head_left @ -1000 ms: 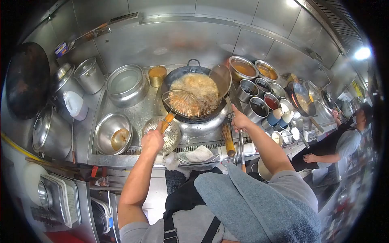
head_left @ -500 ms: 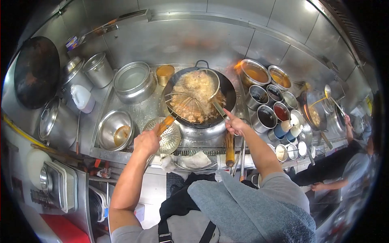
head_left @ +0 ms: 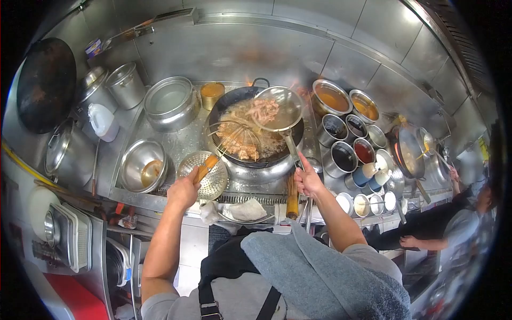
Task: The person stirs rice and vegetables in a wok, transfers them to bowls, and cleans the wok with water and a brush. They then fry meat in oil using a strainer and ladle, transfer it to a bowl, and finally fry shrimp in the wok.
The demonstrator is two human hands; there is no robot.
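Note:
My left hand (head_left: 183, 192) is closed around the wooden handle of a wire spider strainer (head_left: 242, 140), whose basket holds brown pieces of food at the left side of the wok (head_left: 284, 154). In my right hand (head_left: 308, 180) is the metal handle of a round fine-mesh strainer (head_left: 288, 121). That strainer is held above the right part of the wok with pinkish-brown pieces of meat (head_left: 263, 110) in it. Below, bubbling oil (head_left: 237, 113) fills the dark wok. A perforated ladle (head_left: 215, 181) lies under my left wrist area, beside the wok.
Metal pots of sauce (head_left: 341, 156) crowd the right side, with small white cups (head_left: 361, 202) in front. A steel bowl (head_left: 143, 165) and a large water pot (head_left: 169, 101) stand left. Flames (head_left: 296, 85) show behind the wok. A co-worker (head_left: 453, 224) works at another wok (head_left: 408, 152).
The fine-mesh strainer has risen out of the oil and now carries meat pieces. My right hand has moved slightly down. The spider strainer stays at the wok's left side.

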